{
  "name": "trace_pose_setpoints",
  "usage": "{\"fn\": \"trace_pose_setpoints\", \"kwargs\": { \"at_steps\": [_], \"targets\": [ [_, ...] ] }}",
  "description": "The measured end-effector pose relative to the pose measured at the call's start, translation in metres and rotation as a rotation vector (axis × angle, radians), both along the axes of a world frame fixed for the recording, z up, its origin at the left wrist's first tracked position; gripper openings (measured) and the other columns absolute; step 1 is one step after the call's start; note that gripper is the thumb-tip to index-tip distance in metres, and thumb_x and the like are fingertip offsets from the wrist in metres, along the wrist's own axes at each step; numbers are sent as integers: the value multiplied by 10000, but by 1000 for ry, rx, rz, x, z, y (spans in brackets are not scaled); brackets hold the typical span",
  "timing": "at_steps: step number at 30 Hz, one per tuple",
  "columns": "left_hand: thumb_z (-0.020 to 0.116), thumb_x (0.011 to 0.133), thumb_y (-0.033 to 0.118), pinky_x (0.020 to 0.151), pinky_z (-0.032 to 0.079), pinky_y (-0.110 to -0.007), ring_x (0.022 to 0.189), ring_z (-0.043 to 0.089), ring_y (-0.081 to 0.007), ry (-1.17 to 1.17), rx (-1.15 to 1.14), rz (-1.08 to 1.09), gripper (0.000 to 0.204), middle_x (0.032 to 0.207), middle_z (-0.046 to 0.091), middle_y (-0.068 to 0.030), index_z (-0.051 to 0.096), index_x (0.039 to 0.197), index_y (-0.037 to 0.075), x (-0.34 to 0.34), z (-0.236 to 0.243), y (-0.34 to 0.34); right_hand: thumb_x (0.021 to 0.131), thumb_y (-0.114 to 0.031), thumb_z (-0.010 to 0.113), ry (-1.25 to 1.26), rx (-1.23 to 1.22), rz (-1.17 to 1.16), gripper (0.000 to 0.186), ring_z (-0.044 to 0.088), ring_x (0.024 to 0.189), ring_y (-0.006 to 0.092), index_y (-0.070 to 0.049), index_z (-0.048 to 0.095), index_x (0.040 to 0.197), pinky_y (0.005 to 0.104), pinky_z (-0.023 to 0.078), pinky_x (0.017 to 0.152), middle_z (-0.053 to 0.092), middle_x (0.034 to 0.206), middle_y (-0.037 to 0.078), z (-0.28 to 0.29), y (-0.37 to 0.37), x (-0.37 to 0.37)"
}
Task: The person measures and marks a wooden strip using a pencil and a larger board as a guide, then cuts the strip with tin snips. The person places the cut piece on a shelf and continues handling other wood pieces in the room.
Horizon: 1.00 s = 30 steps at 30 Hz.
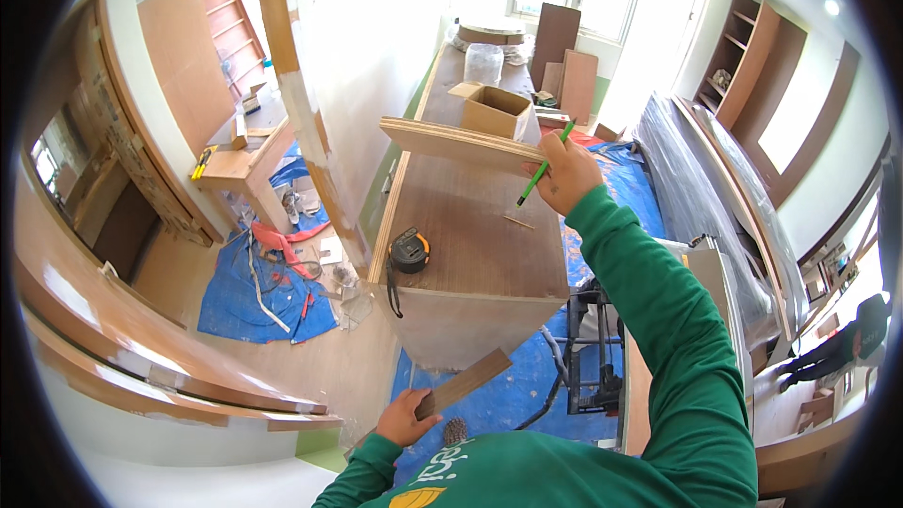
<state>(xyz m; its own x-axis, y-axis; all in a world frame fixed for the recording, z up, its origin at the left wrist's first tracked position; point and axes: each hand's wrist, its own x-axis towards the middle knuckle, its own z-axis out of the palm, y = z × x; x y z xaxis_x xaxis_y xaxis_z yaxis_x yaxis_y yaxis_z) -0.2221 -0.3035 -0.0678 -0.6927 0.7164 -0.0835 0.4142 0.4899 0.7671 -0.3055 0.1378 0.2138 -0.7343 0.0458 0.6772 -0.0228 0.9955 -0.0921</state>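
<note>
My left hand (407, 418) is closed on a narrow brown wood strip (468, 383), which slants up to the right in front of the cabinet. Between the fingers of my right hand (570, 172) is a green pencil (533, 182), its dark tip pointing down to the left. That hand is also at the right end of a plywood board (456, 141) lying across the brown cabinet top (470, 259); whether it grips the board is hard to see. A black and orange tape measure (409, 251) rests near the top's left edge, its strap hanging over. A thin stick (519, 222) lies below the pencil.
An open cardboard box (496, 113) stands beyond the board. Plastic-wrapped panels (691, 198) lean at the right. Blue tarp (268, 296) and scraps cover parts of the floor. A black metal stand (594, 353) is right of the cabinet. Another person (847, 339) is at far right.
</note>
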Motion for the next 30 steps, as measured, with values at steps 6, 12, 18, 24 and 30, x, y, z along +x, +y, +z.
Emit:
{"fn": "trace_pose_setpoints", "kwargs": {
  "at_steps": [6,12,18,24,30],
  "targets": [
    [874,819,360,959,544,-457,1104,666,-399,51,22,-88,651,1180,681,-192,649,1335,34,-7,6,10,848,-177,792,148,-27,-67,337,629,850,489,-49,539,1032,577,485,747,632,919,216,20,12,74],
    [878,803,373,953,545,-449,1106,668,-394,62,67,-240,677,1178,680,-205,648,1326,8,-9,13,46,839,-203,865,274,-187,-265,380,660,788,424,-53,561,1012,497,505,676,658,887,177,13,20,195],
    [867,827,381,929,554,-444,1081,671,-392,121,103,-487,681,1179,682,-194,631,1350,14,-1,21,99,852,-226,892,328,-590,-518,390,559,695,188,-47,570,982,365,483,649,580,781,69,-18,8,339],
    [877,830,317,961,539,-444,1103,658,-397,152,128,-673,650,1182,679,-203,631,1347,10,22,14,144,847,-238,892,362,-671,-806,386,534,691,119,-37,581,958,319,466,636,575,761,29,-49,1,455],
    [905,796,247,957,540,-447,1100,652,-410,126,173,-785,650,1191,668,-215,634,1336,9,58,27,197,885,-319,863,391,-820,-948,389,537,711,103,-33,618,981,300,458,639,585,791,4,-86,9,549]
  ]
}}
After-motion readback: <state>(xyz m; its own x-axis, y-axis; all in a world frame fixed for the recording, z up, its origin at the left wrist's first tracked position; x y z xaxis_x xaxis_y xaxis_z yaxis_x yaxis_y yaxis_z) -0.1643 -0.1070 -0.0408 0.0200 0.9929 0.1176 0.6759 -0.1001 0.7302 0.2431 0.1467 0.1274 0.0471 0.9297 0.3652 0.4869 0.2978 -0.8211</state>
